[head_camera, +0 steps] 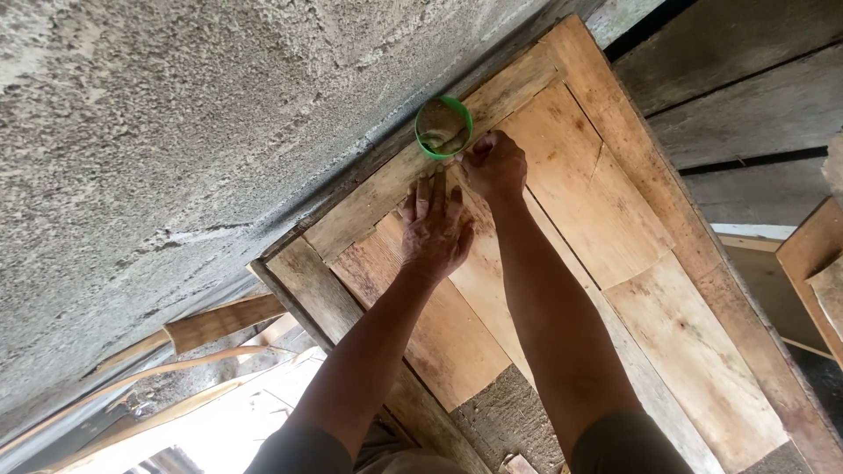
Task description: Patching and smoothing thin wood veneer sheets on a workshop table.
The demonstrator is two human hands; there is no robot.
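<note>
A wooden frame panel [606, 202] of planks and plywood sheets lies against a rough concrete wall [176, 132]. My left hand [435, 230] rests flat on the wood, fingers spread, holding nothing. My right hand [493, 165] is closed with pinched fingers just beside a small green round container [443, 128] that sits on the top plank of the frame. Whether the pinched fingers hold something small I cannot tell. The container's inside looks brownish.
Dark weathered boards [746, 96] lie to the right of the frame. A wooden handle-like piece [224, 320] and thin curved sticks [176, 399] sit at lower left. Another wooden piece [817, 263] shows at the right edge.
</note>
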